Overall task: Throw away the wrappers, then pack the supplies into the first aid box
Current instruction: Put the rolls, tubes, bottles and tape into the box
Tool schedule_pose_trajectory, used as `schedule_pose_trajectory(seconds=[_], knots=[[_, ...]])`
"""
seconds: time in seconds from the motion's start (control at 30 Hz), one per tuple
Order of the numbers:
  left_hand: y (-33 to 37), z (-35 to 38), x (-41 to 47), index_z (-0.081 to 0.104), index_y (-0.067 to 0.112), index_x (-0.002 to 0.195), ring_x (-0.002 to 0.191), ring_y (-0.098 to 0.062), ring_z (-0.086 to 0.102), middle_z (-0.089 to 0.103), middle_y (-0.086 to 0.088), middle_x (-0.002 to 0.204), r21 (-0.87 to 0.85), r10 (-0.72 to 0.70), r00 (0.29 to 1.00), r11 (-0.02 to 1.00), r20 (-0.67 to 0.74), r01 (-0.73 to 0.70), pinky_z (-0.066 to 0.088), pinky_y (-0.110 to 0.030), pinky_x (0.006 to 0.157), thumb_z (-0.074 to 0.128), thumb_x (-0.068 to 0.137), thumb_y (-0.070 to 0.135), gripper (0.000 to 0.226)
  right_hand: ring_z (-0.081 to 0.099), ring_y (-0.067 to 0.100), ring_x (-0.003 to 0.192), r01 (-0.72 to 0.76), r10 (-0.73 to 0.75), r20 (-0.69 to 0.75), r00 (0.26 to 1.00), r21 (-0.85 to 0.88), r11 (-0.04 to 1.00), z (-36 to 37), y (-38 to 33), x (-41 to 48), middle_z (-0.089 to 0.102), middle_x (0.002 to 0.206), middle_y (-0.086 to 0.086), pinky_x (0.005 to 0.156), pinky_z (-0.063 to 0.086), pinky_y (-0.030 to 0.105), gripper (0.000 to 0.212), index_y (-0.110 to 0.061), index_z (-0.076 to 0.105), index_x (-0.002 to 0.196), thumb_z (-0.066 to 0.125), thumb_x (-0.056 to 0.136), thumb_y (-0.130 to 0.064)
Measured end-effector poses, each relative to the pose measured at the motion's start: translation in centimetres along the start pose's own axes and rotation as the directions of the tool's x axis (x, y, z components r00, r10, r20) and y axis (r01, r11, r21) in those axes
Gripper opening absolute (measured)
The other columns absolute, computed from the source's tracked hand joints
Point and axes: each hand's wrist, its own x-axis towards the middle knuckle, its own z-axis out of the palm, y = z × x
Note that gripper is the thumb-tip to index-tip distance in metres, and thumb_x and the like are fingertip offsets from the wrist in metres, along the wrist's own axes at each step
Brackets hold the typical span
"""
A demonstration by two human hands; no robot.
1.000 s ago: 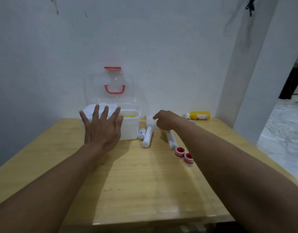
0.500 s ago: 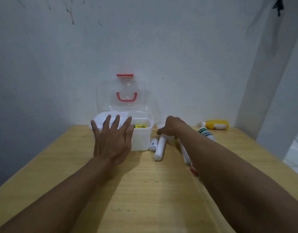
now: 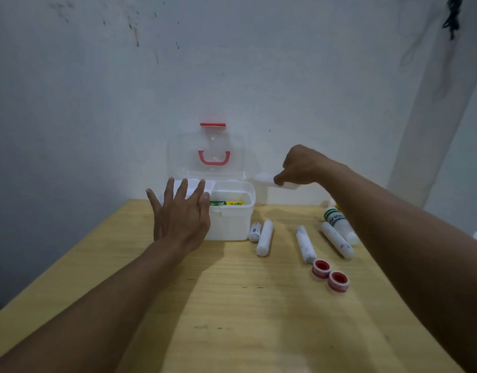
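The white first aid box point(image 3: 232, 224) stands open at the back of the wooden table, its clear lid point(image 3: 207, 154) with a red handle upright against the wall. A green and yellow packet point(image 3: 226, 203) lies inside. My left hand point(image 3: 182, 219) rests flat, fingers spread, against the box's front left corner. My right hand point(image 3: 302, 166) is raised to the right of the box, pinching a white bandage roll point(image 3: 272, 181) in the air. Three white rolls point(image 3: 265, 238) point(image 3: 305, 244) point(image 3: 337, 239) and a small labelled roll point(image 3: 255, 231) lie on the table.
Two red-cored tape rolls point(image 3: 330, 275) sit at the right front of the rolls. A white bottle with a green label point(image 3: 337, 220) lies partly behind my right arm. The table point(image 3: 232, 313) ends against the wall; a white pillar rises at the right.
My right hand has lifted a white roll off the table and carried it up beside the box. My left hand stayed against the box. The camera tilted and shifted.
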Motion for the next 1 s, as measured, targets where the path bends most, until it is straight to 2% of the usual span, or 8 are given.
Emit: schedule_pose_trajectory(seconds=[0.1,0.23,0.37,0.53,0.7,0.77,0.87,1.0], knots=[[-0.9,-0.2,0.0,0.031,0.037,0.151,0.151,-0.026,0.002,0.028,-0.007,0.16,0.006,-0.01,0.997,1.0,0.072,0.009,-0.012,-0.061,0.115,0.01,0.101,0.046,0.055,0.055,0.023,0.063,0.112,-0.112,0.013,0.994,0.014,0.994,-1.7,-3.0,-0.8,0.056,0.064,0.004,0.056,0.043,0.029,0.032,-0.007,0.064,0.064,0.077,0.068,-0.036],[-1.5,-0.3,-0.4,0.027,0.039,0.152,0.151,-0.024,-0.002,0.022,-0.006,0.162,-0.001,0.001,0.995,1.0,0.104,-0.001,-0.012,-0.06,0.116,0.01,0.101,0.045,0.054,0.068,0.027,0.094,0.216,-0.211,0.102,0.972,-0.046,0.975,-1.3,-6.8,-1.3,0.073,0.099,0.011,0.082,0.057,0.037,0.039,-0.004,0.076,0.098,0.077,0.073,-0.034],[-1.3,-0.2,-0.5,0.025,0.039,0.152,0.151,-0.024,-0.002,0.021,-0.005,0.162,0.0,0.014,0.994,1.0,0.108,-0.014,-0.011,-0.059,0.116,0.008,0.101,0.046,0.055,0.058,0.025,0.072,0.205,-0.17,0.204,0.964,-0.162,0.965,0.8,-8.6,-0.2,0.054,0.064,0.001,0.058,0.043,0.029,0.027,-0.013,0.059,0.061,0.076,0.069,-0.034],[-1.6,-0.2,-0.1,0.027,0.037,0.152,0.152,-0.024,0.002,0.023,-0.004,0.162,-0.002,0.03,0.997,1.0,0.069,-0.03,-0.01,-0.058,0.117,0.002,0.095,0.05,0.064,0.06,0.023,0.076,0.208,-0.174,0.231,0.957,-0.129,0.97,3.0,-10.2,0.7,0.056,0.071,-0.001,0.064,0.047,0.031,0.029,-0.014,0.059,0.066,0.082,0.068,-0.033],[-2.0,-0.2,0.2,0.027,0.032,0.153,0.151,-0.022,0.007,0.028,-0.003,0.16,-0.103,0.008,0.999,0.995,0.053,-0.002,-0.005,-0.059,0.118,0.007,0.096,0.048,0.063,0.065,0.025,0.103,0.205,-0.178,0.242,0.954,-0.093,0.974,4.4,-10.5,1.5,0.069,0.112,0.004,0.092,0.053,0.037,0.051,-0.007,0.07,0.117,0.083,0.074,-0.032],[-2.4,-0.4,0.4,0.027,0.03,0.153,0.151,-0.022,0.007,0.028,-0.004,0.16,-0.087,0.001,0.999,0.996,0.048,0.003,-0.006,-0.06,0.118,0.01,0.098,0.046,0.06,0.065,0.024,0.104,0.197,-0.178,0.229,0.957,-0.061,0.978,4.9,-10.5,1.5,0.07,0.116,0.004,0.094,0.052,0.037,0.053,-0.007,0.069,0.12,0.082,0.076,-0.032],[-2.7,-0.5,0.5,0.028,0.031,0.153,0.151,-0.024,0.005,0.027,-0.005,0.16,-0.042,0.005,0.999,0.999,0.052,-0.003,-0.007,-0.061,0.117,0.01,0.1,0.046,0.058,0.066,0.024,0.097,0.171,-0.166,0.171,0.971,-0.015,0.985,5.3,-10.7,1.5,0.071,0.11,0.006,0.09,0.054,0.036,0.044,-0.005,0.067,0.117,0.079,0.081,-0.027],[-2.8,-0.2,0.5,0.032,0.035,0.151,0.152,-0.025,0.004,0.027,-0.005,0.16,-0.025,0.015,0.998,1.0,0.056,-0.013,-0.008,-0.062,0.116,0.009,0.1,0.048,0.057,0.059,0.017,0.066,0.125,-0.113,0.162,0.98,-0.071,0.99,5.4,-11.1,1.1,0.055,0.081,0.005,0.056,0.048,0.024,0.014,-0.005,0.052,0.092,0.065,0.089,-0.01]])
